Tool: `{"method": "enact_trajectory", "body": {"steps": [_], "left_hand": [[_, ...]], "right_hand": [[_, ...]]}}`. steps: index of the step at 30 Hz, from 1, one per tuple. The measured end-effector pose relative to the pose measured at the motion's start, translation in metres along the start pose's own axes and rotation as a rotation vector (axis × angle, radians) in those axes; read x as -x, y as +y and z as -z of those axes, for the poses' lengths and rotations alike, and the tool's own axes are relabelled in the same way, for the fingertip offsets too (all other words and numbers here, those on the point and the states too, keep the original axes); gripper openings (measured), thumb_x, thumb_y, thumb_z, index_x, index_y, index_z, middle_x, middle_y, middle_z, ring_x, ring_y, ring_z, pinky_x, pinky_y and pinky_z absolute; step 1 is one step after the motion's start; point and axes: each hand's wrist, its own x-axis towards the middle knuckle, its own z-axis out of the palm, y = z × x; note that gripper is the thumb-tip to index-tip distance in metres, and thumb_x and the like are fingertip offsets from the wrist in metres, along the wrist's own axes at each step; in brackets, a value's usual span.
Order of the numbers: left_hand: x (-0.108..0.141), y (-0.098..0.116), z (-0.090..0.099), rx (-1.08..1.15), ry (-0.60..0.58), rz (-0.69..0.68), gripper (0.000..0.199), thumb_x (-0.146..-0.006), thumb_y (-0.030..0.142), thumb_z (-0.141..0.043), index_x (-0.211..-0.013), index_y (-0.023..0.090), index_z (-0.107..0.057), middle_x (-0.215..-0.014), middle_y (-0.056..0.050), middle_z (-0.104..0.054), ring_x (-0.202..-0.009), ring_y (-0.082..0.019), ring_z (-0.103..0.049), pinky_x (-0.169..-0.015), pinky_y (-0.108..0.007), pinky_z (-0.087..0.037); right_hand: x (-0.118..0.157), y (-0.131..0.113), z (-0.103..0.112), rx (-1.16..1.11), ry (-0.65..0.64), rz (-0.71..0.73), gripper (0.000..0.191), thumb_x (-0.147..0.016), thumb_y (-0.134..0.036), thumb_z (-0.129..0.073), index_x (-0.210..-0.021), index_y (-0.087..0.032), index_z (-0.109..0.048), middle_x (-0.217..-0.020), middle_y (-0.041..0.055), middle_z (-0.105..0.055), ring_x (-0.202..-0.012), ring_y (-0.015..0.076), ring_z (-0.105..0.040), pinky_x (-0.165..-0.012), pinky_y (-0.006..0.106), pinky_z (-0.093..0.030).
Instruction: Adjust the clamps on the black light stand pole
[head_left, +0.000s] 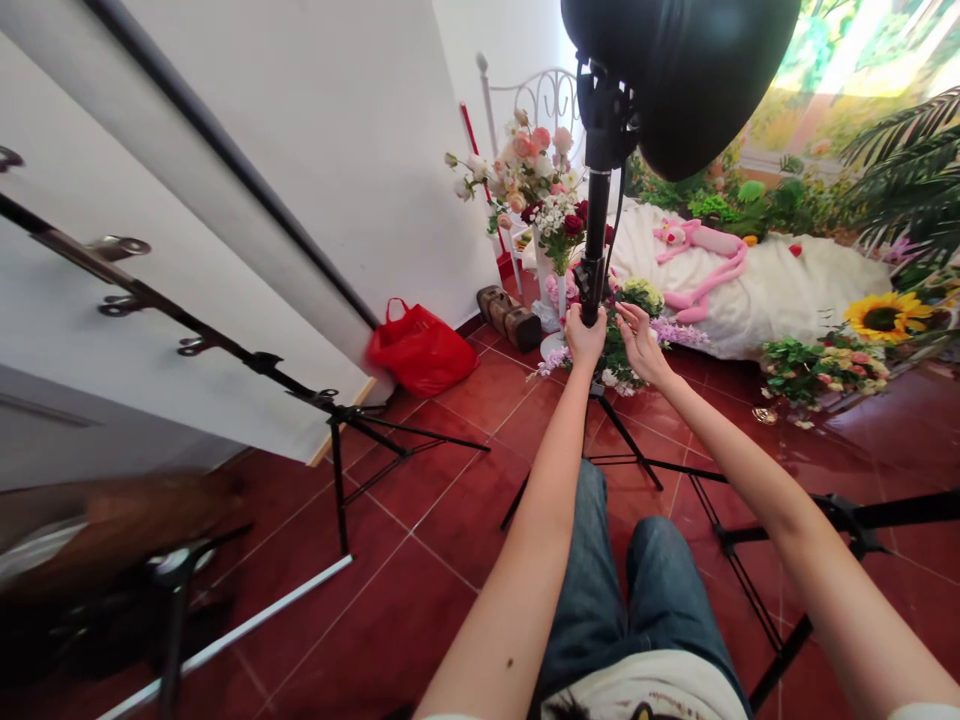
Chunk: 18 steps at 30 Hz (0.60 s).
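Observation:
My left hand (584,338) is wrapped round the black pole of a light stand (597,225), just under its locking collar. Beside it, to the right of the pole, my right hand (639,345) has its fingers apart and holds nothing. On top of the pole sits a big black lamp head (686,75), cut off by the upper edge of the view. A cable hangs down along the pole. The stand's legs spread on the floor in front of my knees.
A red bag (421,348) and a brown log-like object (510,318) lie by the wall. Flowers (536,160) stand behind the pole. A pink plush toy (709,250) lies on a white-covered bed (795,300). Tripod legs (772,535) reach in at right; a backdrop stand (337,480) is left.

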Motion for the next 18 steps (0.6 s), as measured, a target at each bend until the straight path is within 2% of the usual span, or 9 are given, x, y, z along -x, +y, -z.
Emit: {"method": "enact_trajectory", "body": {"steps": [3,8,13,18], "left_hand": [[0.0,0.002,0.0,-0.007,0.023,-0.013,0.019,-0.084,0.035,-0.065,-0.082,0.022,-0.052,-0.084,-0.005,-0.065,-0.089,-0.02,-0.065,-0.087,-0.033,-0.051],[0.0,0.0,0.001,-0.013,0.02,-0.001,0.028,-0.084,0.043,-0.065,-0.083,0.023,-0.046,-0.08,-0.002,-0.062,-0.08,-0.019,-0.063,-0.081,-0.033,-0.051],[0.0,-0.001,0.001,-0.023,0.016,-0.01,0.03,-0.085,0.046,-0.065,-0.083,0.023,-0.045,-0.081,-0.003,-0.062,-0.08,-0.019,-0.062,-0.082,-0.033,-0.051],[-0.001,-0.001,0.002,-0.031,-0.003,0.005,0.027,-0.084,0.042,-0.067,-0.083,0.023,-0.047,-0.083,-0.003,-0.063,-0.081,-0.019,-0.063,-0.082,-0.033,-0.052]], "right_hand": [[0.005,0.009,0.005,0.001,-0.058,-0.029,0.051,-0.103,-0.056,-0.029,-0.143,-0.025,-0.034,-0.149,0.0147,-0.05,-0.141,0.0228,-0.048,-0.119,0.048,-0.037],[-0.013,0.012,-0.003,0.044,-0.135,-0.043,0.043,-0.102,-0.05,-0.03,-0.134,-0.023,-0.041,-0.139,0.015,-0.059,-0.135,0.0242,-0.054,-0.117,0.048,-0.039],[-0.03,0.026,-0.015,0.031,-0.048,-0.17,0.025,-0.096,-0.035,-0.036,-0.116,-0.023,-0.045,-0.12,0.0113,-0.065,-0.12,0.0235,-0.062,-0.112,0.047,-0.042],[-0.045,0.038,-0.032,-0.155,0.12,-0.31,0.015,-0.094,-0.036,-0.042,-0.103,-0.024,-0.043,-0.107,0.0061,-0.064,-0.103,0.0188,-0.063,-0.101,0.04,-0.051]]}}
